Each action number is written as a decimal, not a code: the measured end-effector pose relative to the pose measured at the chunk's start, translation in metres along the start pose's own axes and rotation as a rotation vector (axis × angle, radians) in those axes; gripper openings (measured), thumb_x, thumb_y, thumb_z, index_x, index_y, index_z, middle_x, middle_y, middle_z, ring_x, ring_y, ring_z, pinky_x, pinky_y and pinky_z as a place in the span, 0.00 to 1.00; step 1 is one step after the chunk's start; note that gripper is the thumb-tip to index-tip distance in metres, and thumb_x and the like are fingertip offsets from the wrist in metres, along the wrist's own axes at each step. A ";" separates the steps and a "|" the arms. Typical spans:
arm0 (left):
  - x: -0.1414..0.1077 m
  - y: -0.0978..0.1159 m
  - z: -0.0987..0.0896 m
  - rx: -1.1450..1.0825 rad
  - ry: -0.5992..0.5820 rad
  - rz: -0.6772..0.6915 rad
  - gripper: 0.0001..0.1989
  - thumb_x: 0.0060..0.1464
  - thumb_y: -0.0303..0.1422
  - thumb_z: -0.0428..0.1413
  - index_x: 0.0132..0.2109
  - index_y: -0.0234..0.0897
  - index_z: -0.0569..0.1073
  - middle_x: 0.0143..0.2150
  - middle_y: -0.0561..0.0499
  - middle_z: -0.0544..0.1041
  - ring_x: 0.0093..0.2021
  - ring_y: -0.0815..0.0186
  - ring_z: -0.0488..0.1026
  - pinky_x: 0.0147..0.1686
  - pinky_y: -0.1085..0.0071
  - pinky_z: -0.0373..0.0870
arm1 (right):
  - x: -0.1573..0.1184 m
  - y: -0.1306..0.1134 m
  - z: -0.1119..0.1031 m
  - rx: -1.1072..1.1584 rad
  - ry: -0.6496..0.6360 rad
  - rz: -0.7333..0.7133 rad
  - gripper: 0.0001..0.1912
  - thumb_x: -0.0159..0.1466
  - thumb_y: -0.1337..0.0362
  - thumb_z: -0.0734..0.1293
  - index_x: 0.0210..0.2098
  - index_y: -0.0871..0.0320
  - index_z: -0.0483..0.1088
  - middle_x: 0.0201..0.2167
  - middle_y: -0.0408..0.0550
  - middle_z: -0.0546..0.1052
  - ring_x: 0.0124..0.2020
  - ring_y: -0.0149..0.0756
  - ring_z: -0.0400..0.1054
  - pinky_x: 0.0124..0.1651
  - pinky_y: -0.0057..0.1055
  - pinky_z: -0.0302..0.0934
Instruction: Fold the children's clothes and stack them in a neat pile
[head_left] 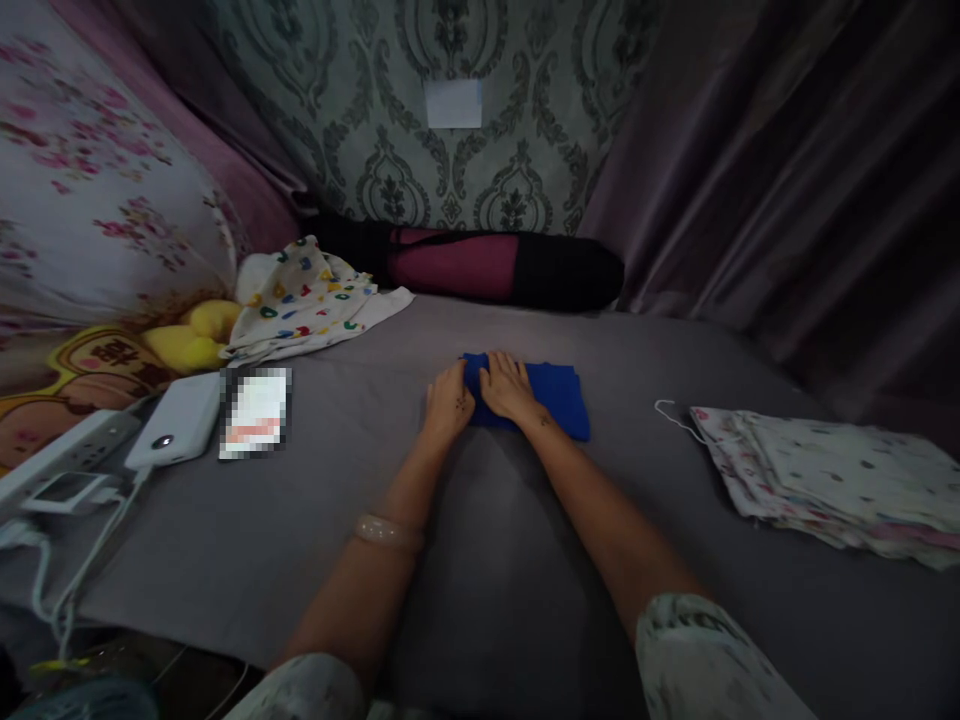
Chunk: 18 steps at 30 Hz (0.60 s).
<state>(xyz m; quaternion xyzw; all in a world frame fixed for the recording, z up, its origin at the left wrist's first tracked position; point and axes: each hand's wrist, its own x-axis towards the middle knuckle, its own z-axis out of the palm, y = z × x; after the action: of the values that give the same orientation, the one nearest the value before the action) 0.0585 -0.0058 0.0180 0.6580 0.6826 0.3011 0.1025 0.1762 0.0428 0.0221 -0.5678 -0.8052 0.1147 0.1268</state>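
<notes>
A folded blue cloth [559, 400] lies on the grey sheet [315, 540] in front of me. My left hand [450, 402] is at its left edge, fingers curled round the folded end, with the thumb side against the fabric. On top of the cloth rests my right hand [511, 385], palm down with its fingers stretched out and a little apart. The part of the cloth under both hands is hidden.
Folded patterned fabric [847, 480] is stacked at the right. Left are a power bank [180, 420], a power strip [82, 455], cables, a blurred card [256, 412] and a printed cloth [311, 305]. A long black-and-maroon bag [457, 265] lies along the wall.
</notes>
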 end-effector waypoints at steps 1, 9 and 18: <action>-0.001 0.000 0.003 0.027 -0.043 0.038 0.24 0.60 0.23 0.40 0.63 0.32 0.61 0.62 0.40 0.68 0.62 0.61 0.64 0.61 0.60 0.58 | -0.002 0.004 0.002 -0.019 -0.018 0.011 0.31 0.71 0.57 0.47 0.68 0.70 0.49 0.70 0.59 0.49 0.71 0.44 0.37 0.70 0.44 0.31; -0.004 0.002 0.012 0.206 -0.253 0.068 0.24 0.64 0.29 0.38 0.65 0.33 0.60 0.69 0.37 0.57 0.69 0.55 0.53 0.65 0.50 0.50 | -0.010 0.008 0.010 -0.024 -0.053 0.034 0.32 0.71 0.58 0.46 0.69 0.70 0.47 0.71 0.57 0.47 0.72 0.43 0.36 0.70 0.43 0.29; -0.006 0.013 0.009 0.257 -0.164 0.142 0.25 0.66 0.37 0.39 0.66 0.35 0.60 0.69 0.39 0.58 0.70 0.57 0.51 0.67 0.50 0.43 | -0.024 0.038 -0.024 -0.081 0.056 0.050 0.32 0.71 0.58 0.47 0.68 0.69 0.49 0.70 0.57 0.49 0.71 0.44 0.38 0.70 0.44 0.31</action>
<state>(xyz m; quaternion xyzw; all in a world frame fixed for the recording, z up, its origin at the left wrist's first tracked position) 0.0745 -0.0101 0.0163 0.7346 0.6566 0.1632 0.0513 0.2256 0.0334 0.0302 -0.5954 -0.7909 0.0692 0.1233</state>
